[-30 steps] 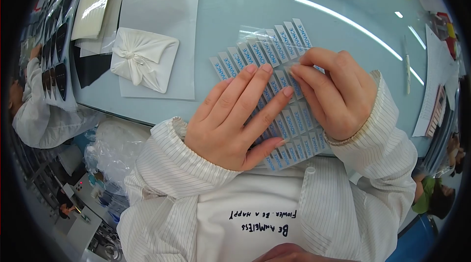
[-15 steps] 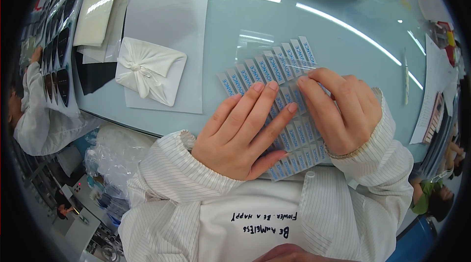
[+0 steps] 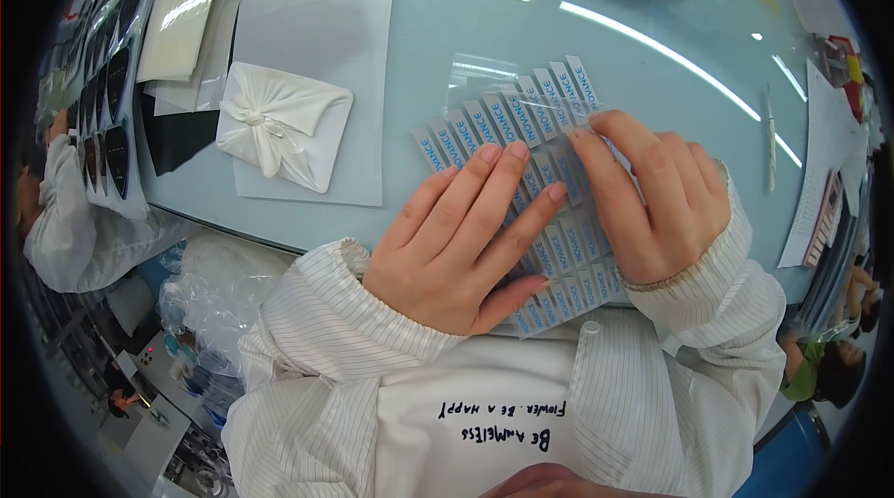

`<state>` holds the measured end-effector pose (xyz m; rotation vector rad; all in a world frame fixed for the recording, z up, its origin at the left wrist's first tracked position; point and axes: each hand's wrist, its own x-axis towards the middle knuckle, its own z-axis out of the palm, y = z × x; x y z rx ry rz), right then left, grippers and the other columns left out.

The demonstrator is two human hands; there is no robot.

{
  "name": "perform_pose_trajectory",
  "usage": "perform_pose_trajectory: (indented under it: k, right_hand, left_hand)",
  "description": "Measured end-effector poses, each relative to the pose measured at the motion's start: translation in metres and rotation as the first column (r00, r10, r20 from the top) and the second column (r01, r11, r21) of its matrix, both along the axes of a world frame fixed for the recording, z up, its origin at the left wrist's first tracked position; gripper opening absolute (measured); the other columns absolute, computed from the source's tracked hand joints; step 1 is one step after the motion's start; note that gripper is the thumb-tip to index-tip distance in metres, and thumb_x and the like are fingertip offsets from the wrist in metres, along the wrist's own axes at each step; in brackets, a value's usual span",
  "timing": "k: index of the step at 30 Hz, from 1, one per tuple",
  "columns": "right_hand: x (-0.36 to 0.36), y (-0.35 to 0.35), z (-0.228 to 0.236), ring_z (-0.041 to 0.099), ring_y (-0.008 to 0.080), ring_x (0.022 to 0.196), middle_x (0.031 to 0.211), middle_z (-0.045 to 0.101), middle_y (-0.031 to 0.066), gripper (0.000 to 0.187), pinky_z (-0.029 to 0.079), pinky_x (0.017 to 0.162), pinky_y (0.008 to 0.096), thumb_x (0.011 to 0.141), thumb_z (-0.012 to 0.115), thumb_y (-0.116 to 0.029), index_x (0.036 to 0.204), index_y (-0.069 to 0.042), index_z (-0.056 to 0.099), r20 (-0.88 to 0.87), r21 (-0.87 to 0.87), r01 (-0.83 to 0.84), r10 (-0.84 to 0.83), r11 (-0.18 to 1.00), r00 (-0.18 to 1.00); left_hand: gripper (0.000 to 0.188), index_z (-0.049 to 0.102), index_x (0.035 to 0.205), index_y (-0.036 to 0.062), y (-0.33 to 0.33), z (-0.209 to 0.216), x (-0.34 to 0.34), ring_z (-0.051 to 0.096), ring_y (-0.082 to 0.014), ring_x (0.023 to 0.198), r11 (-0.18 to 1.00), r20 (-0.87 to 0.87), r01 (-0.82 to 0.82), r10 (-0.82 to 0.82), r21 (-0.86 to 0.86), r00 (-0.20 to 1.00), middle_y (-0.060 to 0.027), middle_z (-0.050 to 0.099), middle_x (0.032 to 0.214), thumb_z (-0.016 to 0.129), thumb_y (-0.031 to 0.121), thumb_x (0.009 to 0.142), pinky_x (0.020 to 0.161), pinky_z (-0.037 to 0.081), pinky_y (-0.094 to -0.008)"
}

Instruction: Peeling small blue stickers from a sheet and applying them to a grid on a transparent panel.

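Left hand (image 3: 447,246), spread, seemingly steadied the white-and-blue plastic label sheet (image 3: 559,256); over it, right hand (image 3: 656,204), closure unclear, probably next needed precision.

shows two stripe-sleeved bare hands (image 3: 447,251), one flat sheet of white, blue-printed labels (image 3: 573,295), one square white knotted-cloth bundle (image 3: 312,121), one slim white pen-shaped tool (image 3: 771,149).

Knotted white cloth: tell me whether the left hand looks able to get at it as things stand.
Probably yes: the left hand rests on the label sheet to the right of the knotted white cloth, and nothing seems to stand on the tabletop between them.
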<state>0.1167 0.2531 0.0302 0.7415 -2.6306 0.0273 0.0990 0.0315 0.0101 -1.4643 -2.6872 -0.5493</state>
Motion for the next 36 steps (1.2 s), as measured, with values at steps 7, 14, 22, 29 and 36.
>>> perform_pose_trajectory:
  k: [7, 14, 22, 29, 36]
  right_hand:
    - [0.007, -0.002, -0.005, 0.056, 0.012, 0.061, 0.091, 0.066, 0.0096, 0.019, 0.039, 0.052, 0.0238, 0.069, 0.065, -0.006, 0.087, 0.002, 0.068, -0.032, 0.009, -0.029, 0.029, 1.0, 0.999]
    - [0.015, 0.009, -0.004, 0.061, 0.0155, 0.066, 0.096, 0.065, 0.0136, 0.029, 0.044, 0.054, 0.026, 0.066, 0.066, -0.008, 0.093, 0.005, 0.067, 0.082, -0.095, -0.061, 0.069, 0.994, 0.994]
    - [0.015, 0.009, -0.004, 0.066, 0.0235, 0.074, 0.1, 0.066, 0.0149, 0.037, 0.051, 0.061, 0.0318, 0.065, 0.065, 0.003, 0.102, 0.005, 0.064, 0.1, -0.188, -0.037, 0.056, 0.982, 0.993]
    - [0.016, 0.006, -0.009, 0.063, 0.0183, 0.071, 0.096, 0.064, 0.0139, 0.032, 0.047, 0.057, 0.0274, 0.065, 0.065, -0.007, 0.095, 0.005, 0.065, -0.043, -0.104, -0.072, 0.068, 0.992, 0.997]
    - [0.024, 0.013, -0.002, 0.065, 0.0201, 0.073, 0.096, 0.065, 0.0138, 0.032, 0.048, 0.058, 0.0278, 0.066, 0.066, -0.004, 0.097, 0.005, 0.065, 0.02, -0.086, -0.068, 0.07, 0.994, 0.997]
  left_hand:
    - [0.055, 0.067, 0.126, 0.0102, 0.003, -0.003, -0.002, 0.053, -0.0366, 0.126, 0.997, 0.041, -0.011, 0.008, 0.082, 0.999, -0.0221, 0.054, 0.136, 0.063, 0.047, 0.085, 0.1, 0.046, -0.0437]
    - [0.054, 0.065, 0.129, 0.0091, 0.004, 0.0, -0.004, 0.051, -0.0379, 0.127, 0.996, 0.074, 0.012, -0.018, 0.086, 0.997, -0.0227, 0.052, 0.138, 0.064, 0.04, 0.084, 0.102, 0.044, -0.0462]
    - [0.051, 0.064, 0.128, 0.0076, -0.011, -0.014, 0.004, 0.049, -0.0386, 0.128, 0.982, -0.156, 0.126, -0.104, 0.138, 0.982, -0.021, 0.052, 0.137, 0.065, 0.036, 0.086, 0.106, 0.041, -0.049]
    - [0.064, 0.063, 0.128, 0.0046, 0.0, -0.001, 0.015, 0.049, -0.038, 0.129, 0.99, 0.092, 0.075, -0.086, 0.116, 0.992, -0.0209, 0.053, 0.135, 0.072, 0.044, 0.079, 0.107, 0.04, -0.0484]
    - [0.064, 0.064, 0.125, 0.0057, 0.002, -0.001, 0.005, 0.051, -0.0397, 0.124, 0.987, 0.077, 0.099, -0.109, 0.124, 0.991, -0.022, 0.051, 0.136, 0.073, 0.046, 0.077, 0.103, 0.042, -0.0491]
